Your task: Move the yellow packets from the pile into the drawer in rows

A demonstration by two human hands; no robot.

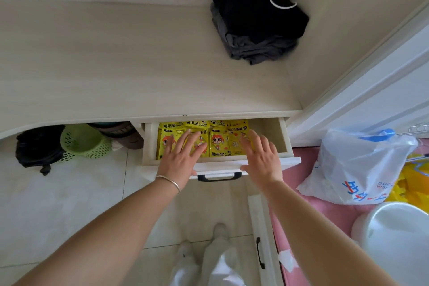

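Both hands lie flat, fingers straight and spread, gripping nothing: left hand (180, 158) and right hand (260, 155) press the glossy yellow foil packets (219, 144), rowed left-to-right directly beneath them in the open white wooden drawer (286, 137).

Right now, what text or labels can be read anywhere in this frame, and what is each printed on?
"暖手宝" in black, on the yellow packets in the drawer.
"HAND WARMER", small, beside it on the same packets.
Blue and red characters on the white plastic bag: upside down, not readable.
Small blue letters above them: too blurred to read.
Nothing else carries text.
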